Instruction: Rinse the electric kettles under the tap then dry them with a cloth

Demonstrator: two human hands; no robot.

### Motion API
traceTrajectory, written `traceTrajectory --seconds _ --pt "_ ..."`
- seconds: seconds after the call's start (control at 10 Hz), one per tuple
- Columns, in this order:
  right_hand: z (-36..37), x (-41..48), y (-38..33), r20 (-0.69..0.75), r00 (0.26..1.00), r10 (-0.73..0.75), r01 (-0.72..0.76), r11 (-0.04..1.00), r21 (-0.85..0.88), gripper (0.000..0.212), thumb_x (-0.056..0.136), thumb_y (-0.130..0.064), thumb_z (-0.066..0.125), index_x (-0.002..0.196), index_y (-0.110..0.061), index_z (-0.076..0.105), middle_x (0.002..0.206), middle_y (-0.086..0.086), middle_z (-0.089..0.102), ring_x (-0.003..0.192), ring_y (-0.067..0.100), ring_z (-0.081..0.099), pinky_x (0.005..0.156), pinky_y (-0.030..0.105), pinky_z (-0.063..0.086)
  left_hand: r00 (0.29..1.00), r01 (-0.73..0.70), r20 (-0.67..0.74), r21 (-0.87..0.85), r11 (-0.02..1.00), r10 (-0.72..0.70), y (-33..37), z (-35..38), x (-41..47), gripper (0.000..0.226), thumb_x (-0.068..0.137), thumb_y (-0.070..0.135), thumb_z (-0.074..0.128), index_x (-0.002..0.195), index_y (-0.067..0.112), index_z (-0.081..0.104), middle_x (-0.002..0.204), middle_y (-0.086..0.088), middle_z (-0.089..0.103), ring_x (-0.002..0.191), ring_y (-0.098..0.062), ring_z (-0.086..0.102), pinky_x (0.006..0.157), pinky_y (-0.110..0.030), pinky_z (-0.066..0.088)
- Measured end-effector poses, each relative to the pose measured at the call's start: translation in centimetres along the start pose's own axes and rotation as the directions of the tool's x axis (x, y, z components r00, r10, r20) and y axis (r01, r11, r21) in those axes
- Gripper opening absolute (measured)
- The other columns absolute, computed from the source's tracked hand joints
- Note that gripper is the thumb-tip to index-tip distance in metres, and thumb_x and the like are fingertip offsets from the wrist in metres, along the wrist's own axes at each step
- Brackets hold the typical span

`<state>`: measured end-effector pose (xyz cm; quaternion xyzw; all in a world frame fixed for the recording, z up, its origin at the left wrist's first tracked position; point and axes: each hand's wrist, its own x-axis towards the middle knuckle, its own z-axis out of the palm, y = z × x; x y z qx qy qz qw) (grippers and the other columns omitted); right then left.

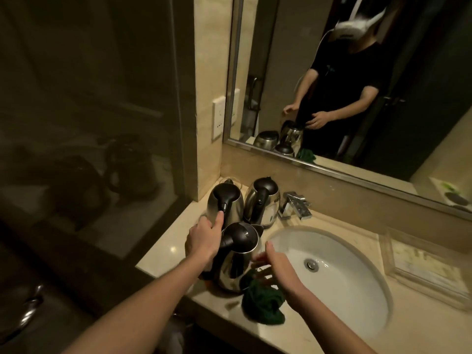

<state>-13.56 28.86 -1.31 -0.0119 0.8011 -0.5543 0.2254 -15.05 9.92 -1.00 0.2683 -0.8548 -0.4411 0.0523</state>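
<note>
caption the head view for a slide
Left hand holds the front kettle by the sink; right hand open above a green cloth.

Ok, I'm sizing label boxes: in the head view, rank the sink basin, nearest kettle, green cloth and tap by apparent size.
1. sink basin
2. nearest kettle
3. green cloth
4. tap
Kettle and cloth look close in size. The tap sits farther away, so it may look smaller than it is.
</note>
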Motion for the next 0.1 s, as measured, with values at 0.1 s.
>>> traceTrajectory --seconds 0.1 --pt "-1.03 -2.57 -4.91 0.193 0.98 -0.051 -0.025 0.928 0.371 0.082 0.095 -0.069 0.015 0.052 -0.007 0.049 0.049 0.012 0.05 0.04 0.021 0.044 0.042 0.024 0.035 0.884 0.293 0.465 -0.49 0.821 -0.039 2.94 -3.49 -2.35 0.068 0.091 0.078 0.027 0.054 0.021 0.033 0.052 0.001 0.034 0.046 -0.014 0.03 0.047 -0.028 0.024"
